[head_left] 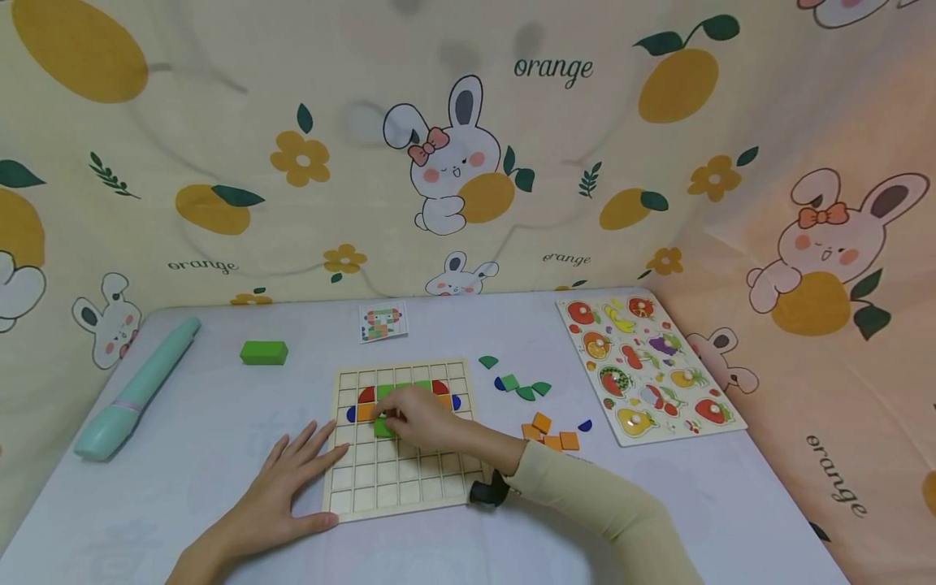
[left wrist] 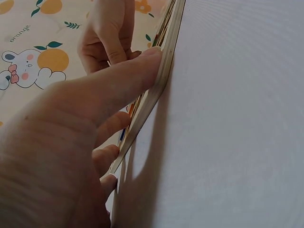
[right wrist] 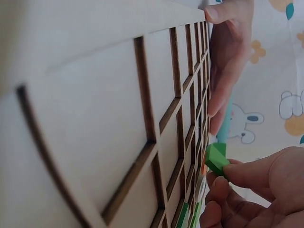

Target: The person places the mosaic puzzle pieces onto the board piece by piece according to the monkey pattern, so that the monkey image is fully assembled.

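A pale wooden grid board (head_left: 398, 479) lies on the table, partly filled with red, orange, blue and green pieces. My left hand (head_left: 288, 479) rests spread at its left edge, its fingertips and thumb touching the frame. In the left wrist view, the thumb (left wrist: 123, 78) lies along the board's edge. My right hand (head_left: 420, 418) reaches over the middle, thumb and fingers curled together at a small green piece (head_left: 383, 429). The right wrist view has its bent fingers (right wrist: 221, 187) close over the board; they hide much of the piece.
Loose green quarter-rounds (head_left: 526, 393), orange squares (head_left: 569, 441) and a blue half-round (head_left: 585, 426) lie right of the board. Beyond them is a fruit puzzle board (head_left: 610, 406). A pattern card (head_left: 383, 322), a green block (head_left: 263, 353) and a mint-coloured stick (head_left: 139, 390) stand around.
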`<state>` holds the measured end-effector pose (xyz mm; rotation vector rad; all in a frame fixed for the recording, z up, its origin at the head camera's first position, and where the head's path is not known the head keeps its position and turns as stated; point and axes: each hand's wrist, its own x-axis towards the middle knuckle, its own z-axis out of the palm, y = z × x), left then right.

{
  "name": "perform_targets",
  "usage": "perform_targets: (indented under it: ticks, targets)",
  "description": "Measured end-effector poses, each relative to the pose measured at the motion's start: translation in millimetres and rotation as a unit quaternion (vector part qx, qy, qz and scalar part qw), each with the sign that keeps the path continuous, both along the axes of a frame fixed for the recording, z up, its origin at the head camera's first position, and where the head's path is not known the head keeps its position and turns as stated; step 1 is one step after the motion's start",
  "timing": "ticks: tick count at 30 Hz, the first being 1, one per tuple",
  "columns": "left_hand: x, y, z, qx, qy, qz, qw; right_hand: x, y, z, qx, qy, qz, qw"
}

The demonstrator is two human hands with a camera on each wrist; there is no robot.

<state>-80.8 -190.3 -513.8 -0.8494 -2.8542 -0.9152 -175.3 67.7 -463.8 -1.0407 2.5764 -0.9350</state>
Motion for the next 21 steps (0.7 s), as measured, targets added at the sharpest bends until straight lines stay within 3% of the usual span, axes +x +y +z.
perform_targets:
  ticks: [21]
  targets:
    - [0.1,1.0,1.3,0.005,0.003,0.000,1.0000,-2.0,-5.0,-2.9,0.069,0.061,0.000,0.9958]
